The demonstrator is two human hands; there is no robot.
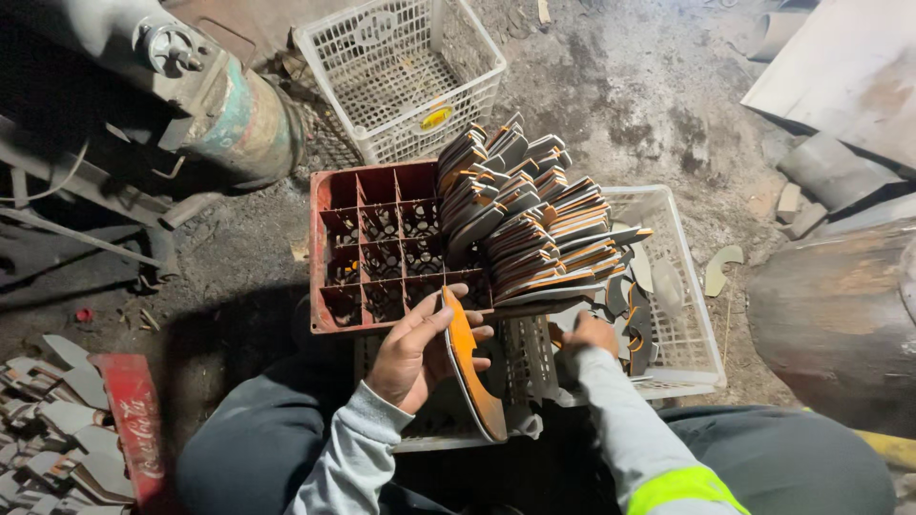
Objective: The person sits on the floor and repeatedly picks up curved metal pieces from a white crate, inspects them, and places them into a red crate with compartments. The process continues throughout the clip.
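1. We clamp the left hand (412, 351) on an orange curved piece (469, 367), held edge-up over the lower white crate (704, 355).
2. Right hand (590, 334) reaches into that crate; whether its fingers are apart or together, we cannot tell.
3. Beyond, the red divided crate (329, 250) has open compartments at left and stacked pieces (523, 215) filling its right side.

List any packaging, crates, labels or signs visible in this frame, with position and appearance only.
Red crate: centre, square dividers, right half packed with flat curved pieces.
White basket: top centre, lattice walls, small yellow oval tag low on its front wall.
White crate: right, beneath loose pieces.
Red crate edge: bottom left, white script lettering.
Left hand holds an orange-faced piece.
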